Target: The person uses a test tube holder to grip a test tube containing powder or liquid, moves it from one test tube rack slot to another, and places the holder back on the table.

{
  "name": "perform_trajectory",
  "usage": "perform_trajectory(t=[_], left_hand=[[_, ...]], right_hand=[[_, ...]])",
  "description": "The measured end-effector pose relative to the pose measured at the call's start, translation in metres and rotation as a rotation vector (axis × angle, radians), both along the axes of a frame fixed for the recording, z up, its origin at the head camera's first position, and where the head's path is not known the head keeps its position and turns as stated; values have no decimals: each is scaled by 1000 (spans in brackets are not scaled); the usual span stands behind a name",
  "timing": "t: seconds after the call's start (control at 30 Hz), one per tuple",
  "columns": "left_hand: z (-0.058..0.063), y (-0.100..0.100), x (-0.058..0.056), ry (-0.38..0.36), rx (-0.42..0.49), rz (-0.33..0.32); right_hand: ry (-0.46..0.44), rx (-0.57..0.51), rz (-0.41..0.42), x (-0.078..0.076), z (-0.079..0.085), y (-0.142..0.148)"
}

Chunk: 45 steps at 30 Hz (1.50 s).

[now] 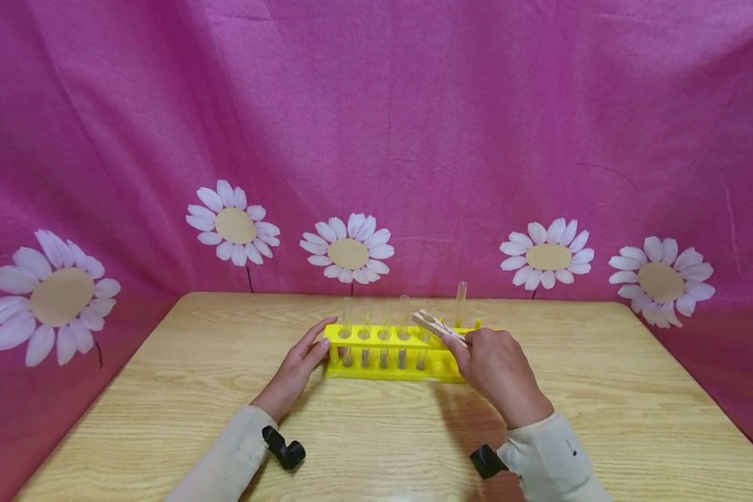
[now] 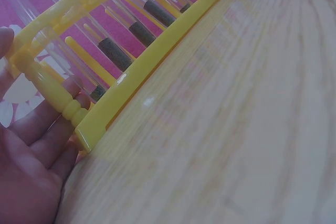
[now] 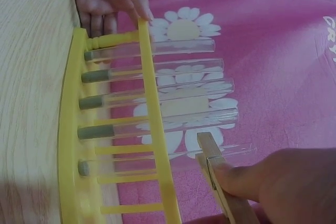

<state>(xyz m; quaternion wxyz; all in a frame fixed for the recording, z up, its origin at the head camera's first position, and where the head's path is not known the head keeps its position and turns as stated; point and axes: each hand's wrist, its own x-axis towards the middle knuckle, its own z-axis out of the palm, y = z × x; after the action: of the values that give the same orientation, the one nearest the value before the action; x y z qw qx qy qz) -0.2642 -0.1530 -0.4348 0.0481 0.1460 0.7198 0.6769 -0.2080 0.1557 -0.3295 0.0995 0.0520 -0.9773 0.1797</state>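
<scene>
Five clear test tubes (image 3: 194,89) stand in one row along the yellow rack (image 1: 393,343), each with dark grey-brown material (image 3: 97,130) in its lower end, filled to differing depths. From my feeds I see the rack upright near the far side of the worktop, between the two hands. A sixth tube (image 1: 461,304) rises behind it toward the right; I cannot tell how its base is seated. The left hand (image 1: 295,373) grips the rack's left end, with thumb at the top bar and fingers about the end post (image 2: 50,87). The right hand (image 1: 502,369) is closed round a wooden clip (image 1: 436,325), whose tip lies at the upper part of the fifth tube from the left; I cannot make out whether the clip has that tube between its jaws. Both wrists come out of pale sleeves (image 1: 558,453), a black fitting (image 1: 282,450) at each. Around the rack I have wood-grain worktop (image 1: 226,362), and past its edge hangs a magenta cloth (image 1: 445,125) printed with white daisies (image 1: 348,254).
</scene>
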Motion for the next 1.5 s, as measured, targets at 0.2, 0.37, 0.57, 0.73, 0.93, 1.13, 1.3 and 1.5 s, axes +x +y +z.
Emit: perform_trajectory(t=[0.2, 0.37, 0.57, 0.73, 0.93, 1.13, 1.3, 1.5], left_hand=[[-2, 0, -1, -1, -6, -3], [-5, -1, -1, 0, -18, -14], [-4, -2, -1, -1, -21, -21], [-2, -2, -2, -2, -24, -24], [-1, -1, -3, 6, -27, -18], [0, -1, -2, -5, -29, -17], [0, -1, -3, 12, -24, -14], [-2, -2, -4, -4, -20, -23]], right_hand=[[24, -45, -11, 0, 0, 1], [66, -67, -21, 2, 2, 1], [106, -102, -23, 3, 5, 1], [151, -110, -21, 2, 4, 1], [189, -129, -18, 1, 4, 1], [215, -139, -21, 2, 6, 2], [247, -164, -35, 3, 11, 4], [251, -180, -74, 4, 15, 9]])
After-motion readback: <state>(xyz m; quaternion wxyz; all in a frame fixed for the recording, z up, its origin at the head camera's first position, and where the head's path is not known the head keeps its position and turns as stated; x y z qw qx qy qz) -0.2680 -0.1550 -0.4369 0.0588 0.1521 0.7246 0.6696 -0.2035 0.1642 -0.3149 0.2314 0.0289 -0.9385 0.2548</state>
